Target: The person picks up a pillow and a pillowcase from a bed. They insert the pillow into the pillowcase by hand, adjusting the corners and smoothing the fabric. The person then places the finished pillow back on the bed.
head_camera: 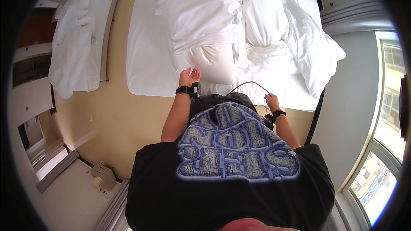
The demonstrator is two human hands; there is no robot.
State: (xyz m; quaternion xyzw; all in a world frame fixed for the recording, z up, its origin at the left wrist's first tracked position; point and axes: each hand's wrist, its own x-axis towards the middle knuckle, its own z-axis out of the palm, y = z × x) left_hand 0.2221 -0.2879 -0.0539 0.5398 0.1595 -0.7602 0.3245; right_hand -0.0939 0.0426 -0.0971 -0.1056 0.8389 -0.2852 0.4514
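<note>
My left hand (190,76) hangs in front of the bed's near edge, its fingers a little apart and nothing in it. Around that wrist is a black strap with a small black box (196,90). My right hand (272,101) is curled around a thin black cable (249,82), which arcs across to my waist. The right wrist also wears a black strap (278,113) with a device. Just beyond the left hand lies a white pillow (213,65). Rumpled white duvets (205,22) cover much of the bed's white sheet (146,54).
A second bed (77,38) with crumpled white linen stands to the left, across a strip of tan floor (118,38). At right are a grey wall (345,80), a grey curtain (356,16) and a window (390,102). A small cabinet (104,176) sits behind me at lower left.
</note>
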